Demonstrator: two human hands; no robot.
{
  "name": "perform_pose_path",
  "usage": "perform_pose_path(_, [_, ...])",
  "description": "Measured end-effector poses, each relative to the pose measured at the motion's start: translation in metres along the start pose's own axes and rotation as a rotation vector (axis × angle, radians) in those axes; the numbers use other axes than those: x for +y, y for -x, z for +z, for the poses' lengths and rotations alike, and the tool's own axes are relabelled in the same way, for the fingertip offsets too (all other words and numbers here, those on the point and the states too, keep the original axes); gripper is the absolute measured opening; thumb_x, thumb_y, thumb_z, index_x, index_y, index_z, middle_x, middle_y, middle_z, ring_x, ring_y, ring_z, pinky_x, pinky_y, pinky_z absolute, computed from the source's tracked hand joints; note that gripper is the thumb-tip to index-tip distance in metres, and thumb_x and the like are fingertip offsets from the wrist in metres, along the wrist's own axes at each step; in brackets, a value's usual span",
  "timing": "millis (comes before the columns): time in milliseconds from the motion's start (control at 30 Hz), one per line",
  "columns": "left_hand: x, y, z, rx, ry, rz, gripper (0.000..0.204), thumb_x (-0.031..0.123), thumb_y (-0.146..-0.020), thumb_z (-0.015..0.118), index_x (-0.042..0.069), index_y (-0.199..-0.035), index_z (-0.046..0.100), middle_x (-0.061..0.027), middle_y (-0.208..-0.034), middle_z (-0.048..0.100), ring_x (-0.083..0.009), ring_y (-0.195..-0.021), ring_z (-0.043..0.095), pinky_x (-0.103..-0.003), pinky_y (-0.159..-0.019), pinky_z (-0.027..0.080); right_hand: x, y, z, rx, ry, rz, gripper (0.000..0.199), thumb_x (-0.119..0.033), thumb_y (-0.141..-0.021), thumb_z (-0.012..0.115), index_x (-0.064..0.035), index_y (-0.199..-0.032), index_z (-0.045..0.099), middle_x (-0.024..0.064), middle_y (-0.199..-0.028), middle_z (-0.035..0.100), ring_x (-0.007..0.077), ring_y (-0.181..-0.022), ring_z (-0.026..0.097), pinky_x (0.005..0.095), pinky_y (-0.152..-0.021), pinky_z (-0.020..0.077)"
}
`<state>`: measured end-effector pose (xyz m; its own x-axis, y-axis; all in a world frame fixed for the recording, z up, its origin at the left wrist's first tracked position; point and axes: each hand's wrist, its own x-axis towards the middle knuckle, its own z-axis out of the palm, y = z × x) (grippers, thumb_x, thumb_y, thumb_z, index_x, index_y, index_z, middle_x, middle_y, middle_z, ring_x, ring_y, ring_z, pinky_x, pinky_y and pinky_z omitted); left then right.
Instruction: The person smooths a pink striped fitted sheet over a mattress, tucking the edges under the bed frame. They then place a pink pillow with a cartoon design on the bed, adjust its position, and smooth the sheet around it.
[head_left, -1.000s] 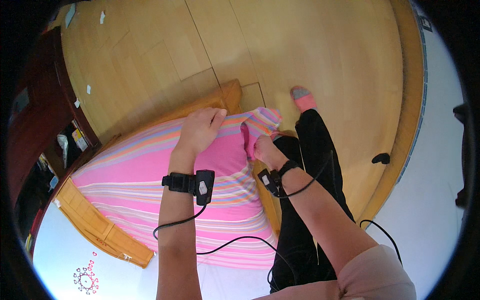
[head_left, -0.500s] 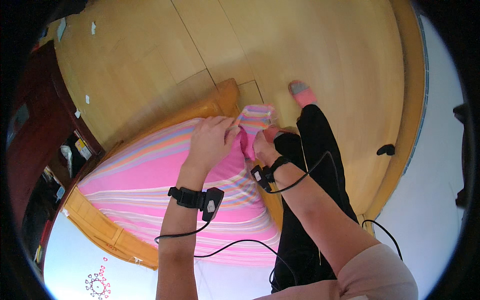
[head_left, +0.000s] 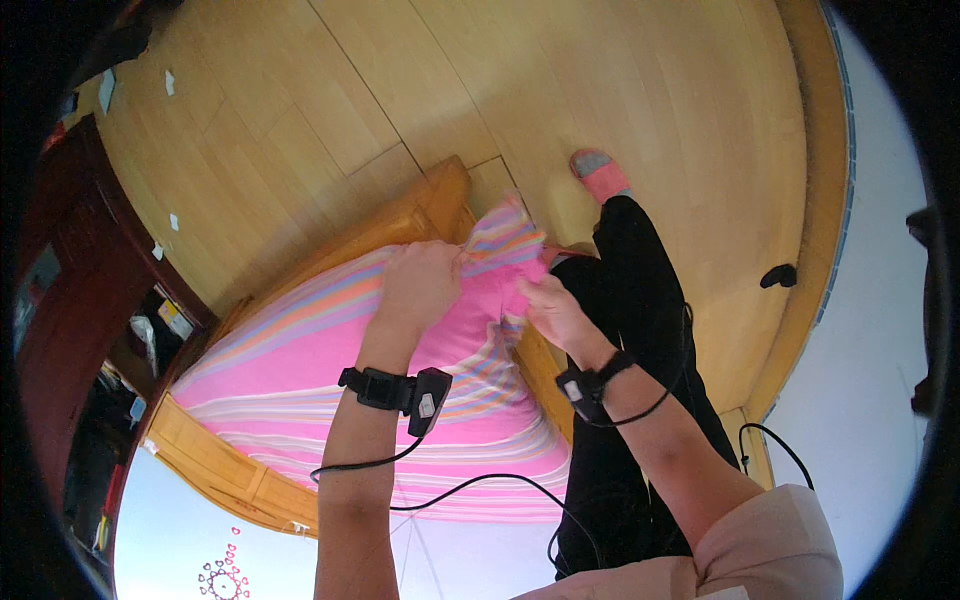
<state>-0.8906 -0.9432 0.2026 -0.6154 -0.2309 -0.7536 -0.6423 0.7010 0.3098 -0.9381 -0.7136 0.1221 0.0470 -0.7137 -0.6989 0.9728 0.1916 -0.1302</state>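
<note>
A pink bed sheet [head_left: 270,365] with white, orange and purple stripes covers the bed. My left hand [head_left: 422,285] lies on the sheet near the bed's corner, its fingers curled over the striped edge; the fingertips are hidden. To its right, my right hand [head_left: 555,312] pinches a pink part of the same sheet and holds it up past the corner. Between and beyond the hands, a loose striped flap of the sheet sticks up over the wooden bed frame [head_left: 438,195].
Dark cabinets [head_left: 60,260] with open shelves stand at the left. A wooden headboard [head_left: 225,465] meets the white wall. My feet wear pink slippers [head_left: 603,180] on the wood floor [head_left: 700,120]. Black cables [head_left: 470,487] run from the bands on my wrists.
My right hand has moved slightly right and nearer me, pulling the sheet taut. The loose flap has shifted and lifted to a point. My left hand's fingers have curled in.
</note>
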Motion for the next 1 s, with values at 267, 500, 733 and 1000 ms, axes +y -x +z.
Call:
perform_pose_path(267, [0.037,-0.003,-0.007,-0.293,-0.264,0.082,0.07,0.07,-0.086,0.054,0.004,-0.086,0.078,-0.0234,-0.088,0.073,-0.0375,-0.09,0.072,-0.048,-0.079,0.053,-0.005,0.0,-0.02,-0.157,-0.223,0.039,0.031,-0.031,-0.105,0.053,-0.0071,-0.124,0.059,0.0081,-0.119,0.067,0.022,-0.111,0.065,0.0399,-0.101,0.0486])
perform_pose_path(500, [0.034,-0.02,0.003,-0.647,-0.316,0.051,0.083,0.079,-0.077,0.058,0.002,-0.099,0.077,-0.0231,-0.107,0.072,-0.039,-0.1,0.071,-0.05,-0.088,0.054,0.022,-0.035,-0.005,0.135,-0.402,-0.106,0.017,-0.028,-0.101,0.063,-0.0121,-0.107,0.066,-0.0003,-0.099,0.071,0.016,-0.093,0.068,0.0344,-0.084,0.0534])
perform_pose_path(733, [0.02,-0.047,0.023,-0.612,-0.27,-0.113,0.042,0.032,-0.091,0.056,0.001,-0.113,0.073,-0.0238,-0.116,0.07,-0.0395,-0.11,0.068,-0.049,-0.091,0.055,0.039,-0.092,-0.004,0.537,0.085,-0.227,0.015,-0.02,-0.096,0.069,-0.0058,-0.1,0.069,0.0016,-0.094,0.07,0.0163,-0.086,0.066,0.0317,-0.076,0.0528])
perform_pose_path(1000, [0.035,-0.04,0.023,-0.295,-0.185,-0.439,0.031,0.022,-0.089,0.06,0.003,-0.109,0.074,-0.0227,-0.117,0.07,-0.0383,-0.109,0.069,-0.048,-0.09,0.055,0.034,0.025,0.057,0.431,0.899,-0.5,0.027,-0.015,-0.098,0.059,0.002,-0.12,0.062,0.0219,-0.115,0.066,0.0377,-0.109,0.064,0.0411,-0.094,0.0501])
